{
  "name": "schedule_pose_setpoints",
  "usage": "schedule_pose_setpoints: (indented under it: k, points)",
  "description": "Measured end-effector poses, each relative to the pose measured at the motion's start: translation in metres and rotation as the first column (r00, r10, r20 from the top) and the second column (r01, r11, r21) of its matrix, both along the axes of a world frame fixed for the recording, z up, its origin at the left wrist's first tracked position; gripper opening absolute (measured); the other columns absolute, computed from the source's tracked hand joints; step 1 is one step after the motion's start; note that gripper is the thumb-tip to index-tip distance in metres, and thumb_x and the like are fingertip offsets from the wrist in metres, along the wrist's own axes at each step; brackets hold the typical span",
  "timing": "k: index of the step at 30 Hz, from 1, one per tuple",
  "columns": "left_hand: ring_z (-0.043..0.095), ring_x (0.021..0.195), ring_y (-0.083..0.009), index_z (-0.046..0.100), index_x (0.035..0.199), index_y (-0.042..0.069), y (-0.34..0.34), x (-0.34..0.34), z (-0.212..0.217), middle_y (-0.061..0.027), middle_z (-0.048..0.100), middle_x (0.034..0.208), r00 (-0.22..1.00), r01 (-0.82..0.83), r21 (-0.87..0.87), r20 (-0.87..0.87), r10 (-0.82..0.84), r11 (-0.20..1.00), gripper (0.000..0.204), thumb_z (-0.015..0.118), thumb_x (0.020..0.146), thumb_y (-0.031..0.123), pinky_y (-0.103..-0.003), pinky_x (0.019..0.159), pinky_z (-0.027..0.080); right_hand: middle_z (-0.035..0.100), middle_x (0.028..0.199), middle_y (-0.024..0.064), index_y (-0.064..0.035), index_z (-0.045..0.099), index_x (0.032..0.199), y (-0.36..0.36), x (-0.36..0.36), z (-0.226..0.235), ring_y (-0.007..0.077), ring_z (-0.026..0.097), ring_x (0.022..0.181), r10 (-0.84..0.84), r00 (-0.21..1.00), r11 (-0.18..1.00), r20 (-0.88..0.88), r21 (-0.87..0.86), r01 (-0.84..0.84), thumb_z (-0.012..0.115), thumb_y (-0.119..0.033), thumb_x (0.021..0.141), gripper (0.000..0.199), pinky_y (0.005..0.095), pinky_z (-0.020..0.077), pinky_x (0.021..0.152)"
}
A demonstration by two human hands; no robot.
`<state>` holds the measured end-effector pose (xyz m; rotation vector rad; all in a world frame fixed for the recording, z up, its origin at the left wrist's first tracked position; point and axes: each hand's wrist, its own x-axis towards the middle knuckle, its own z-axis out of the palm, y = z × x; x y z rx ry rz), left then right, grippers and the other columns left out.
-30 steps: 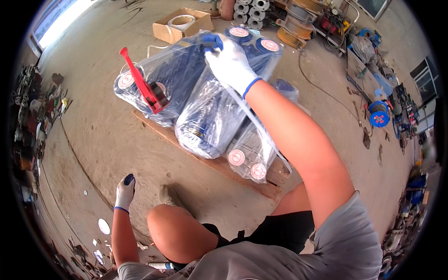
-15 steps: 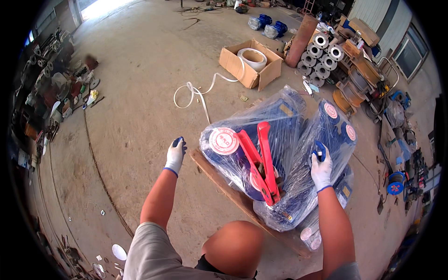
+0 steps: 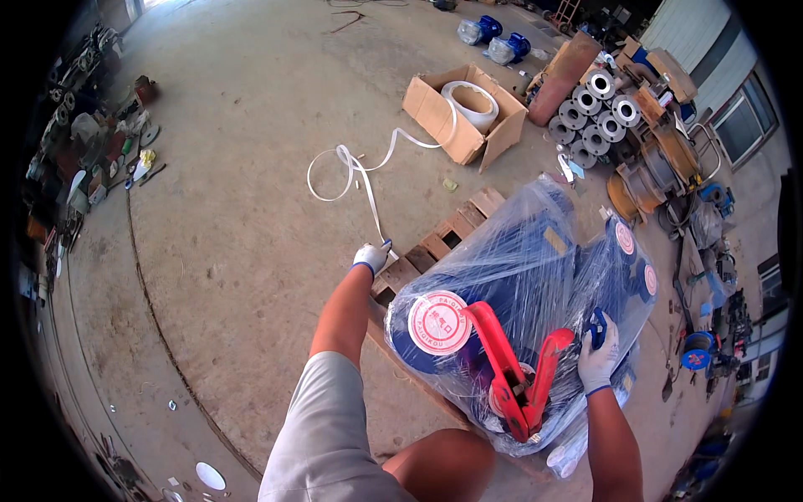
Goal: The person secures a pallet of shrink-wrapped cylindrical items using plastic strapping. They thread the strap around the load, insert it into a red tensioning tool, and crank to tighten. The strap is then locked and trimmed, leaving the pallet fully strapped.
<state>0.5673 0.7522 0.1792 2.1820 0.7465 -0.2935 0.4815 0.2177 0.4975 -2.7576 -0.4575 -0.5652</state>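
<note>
In a white glove with blue fingertips, my left hand [image 3: 372,255] is closed on a white packing strap [image 3: 373,205] beside the pallet's edge. The strap runs in loops over the floor to a roll [image 3: 481,113] standing in an open cardboard box [image 3: 437,124]. My right hand [image 3: 600,358], gloved alike, has its fingers curled beside the film-wrapped blue machines [image 3: 502,280]; anything inside them is hidden. On top of the wrapped load rests a red two-handled strapping tool [image 3: 495,345], with neither hand on it. Under the load is a wooden pallet [image 3: 435,245].
Flanged pipes [image 3: 600,125] are stacked at the far right beside a rusty cylinder [image 3: 565,78] and cable spools [image 3: 648,186]. Two blue motors [image 3: 508,48] stand at the back. Assorted parts [image 3: 100,151] line the left side. My bent knee [image 3: 443,464] is close to the pallet.
My left hand has moved forward and right and taken hold of the strap. The red tool's handles have spread wider apart. My view has shifted, showing more of the pallet.
</note>
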Motion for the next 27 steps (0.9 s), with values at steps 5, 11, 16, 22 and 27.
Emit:
schedule_pose_setpoints:
  k: [5,11,16,22,27]
  points:
    - [0.063,0.129,-0.0409,0.075,0.124,0.000,0.011,0.026,-0.065,-0.0274,0.066,0.135,0.977,0.126,0.014,-0.174,-0.122,0.992,0.082,0.038,0.103,0.071,-0.047,0.108,0.050,0.064,0.119,0.0218,-0.0022,0.061,0.132,0.010,0.001,-0.009,0.0429,0.060,0.113,-0.046,0.995,0.999,-0.091,0.025,0.048,0.062,-0.005,0.093,0.039,0.0495,0.0466,0.102]
    - [0.064,0.129,-0.0386,0.075,0.127,0.004,0.004,0.046,-0.053,-0.0225,0.068,0.136,0.973,0.033,0.002,-0.230,-0.032,0.999,0.075,0.051,0.100,0.069,-0.048,0.109,0.051,0.065,0.117,0.0223,-0.0015,0.063,0.126,0.000,0.006,-0.012,0.0426,0.060,0.112,-0.039,0.992,0.999,-0.117,-0.041,0.035,0.062,-0.005,0.092,0.035,0.0493,0.0466,0.101]
    - [0.070,0.124,-0.0326,0.078,0.123,0.007,0.007,0.047,-0.040,-0.0205,0.072,0.131,0.969,0.170,0.222,-0.214,-0.122,0.960,0.049,0.058,0.101,0.046,-0.046,0.101,0.057,0.065,0.114,0.0217,-0.0033,0.064,0.124,0.011,0.007,-0.007,0.0426,0.060,0.109,-0.049,0.998,0.997,-0.051,-0.065,0.045,0.063,-0.006,0.091,0.033,0.0498,0.0476,0.099]
    - [0.076,0.111,-0.0333,0.078,0.116,0.005,0.000,0.040,-0.055,-0.0191,0.077,0.117,0.986,-0.140,0.241,-0.050,0.157,0.960,0.036,0.057,0.096,0.025,-0.046,0.089,0.061,0.064,0.107,0.0206,-0.0046,0.066,0.122,0.007,0.004,-0.004,0.0418,0.061,0.103,-0.054,0.998,0.993,-0.036,-0.104,0.050,0.064,-0.005,0.090,0.032,0.0479,0.0481,0.093]
    - [0.073,0.090,-0.0325,0.071,0.111,0.002,0.041,0.033,-0.074,-0.0182,0.077,0.105,0.827,-0.453,-0.605,-0.011,0.562,0.654,0.028,0.062,0.096,0.023,-0.046,0.081,0.058,0.064,0.102,0.0182,-0.0063,0.067,0.119,0.015,0.000,0.009,0.0415,0.062,0.098,-0.009,1.000,0.998,-0.016,-0.060,0.008,0.068,-0.003,0.086,0.033,0.0491,0.0490,0.088]
